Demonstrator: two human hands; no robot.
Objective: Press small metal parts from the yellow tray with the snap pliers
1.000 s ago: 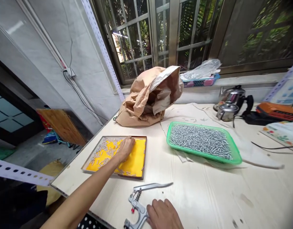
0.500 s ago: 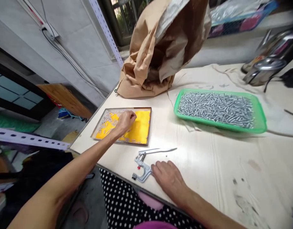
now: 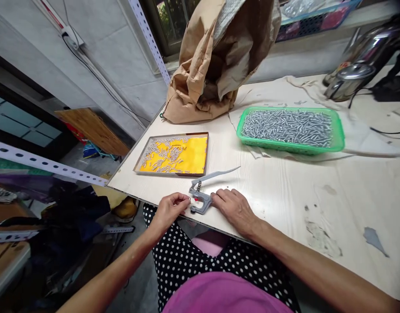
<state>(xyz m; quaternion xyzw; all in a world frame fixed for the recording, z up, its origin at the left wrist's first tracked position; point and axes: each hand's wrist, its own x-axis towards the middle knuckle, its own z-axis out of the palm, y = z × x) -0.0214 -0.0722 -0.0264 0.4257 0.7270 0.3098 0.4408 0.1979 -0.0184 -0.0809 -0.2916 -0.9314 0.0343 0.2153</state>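
Grey hand-press pliers (image 3: 205, 202) with a spring and a red tip lie at the table's front edge, their long upper handle (image 3: 219, 173) spread away from the body. My right hand (image 3: 234, 209) is closed over the lower handle, which it mostly hides. Just left of the jaws, my left hand (image 3: 170, 211) pinches thumb and forefinger together; whatever is between them is too small to name. Beyond it sits a shallow tray (image 3: 205, 161) with a yellow bottom, where small metal pins (image 3: 161, 152) are scattered mostly over the left half.
A green plastic basket (image 3: 286, 148) full of similar metal pieces stands at the right on a pale cloth. Behind is a large open brown paper bag (image 3: 193, 82). Steel kettles (image 3: 348, 82) occupy the far right corner. A perforated metal post (image 3: 151, 41) rises beside the window.
My left hand has come back from the tray to the plier jaws, fingers pinched. My right hand stays at the plier handle. The view has shifted slightly.
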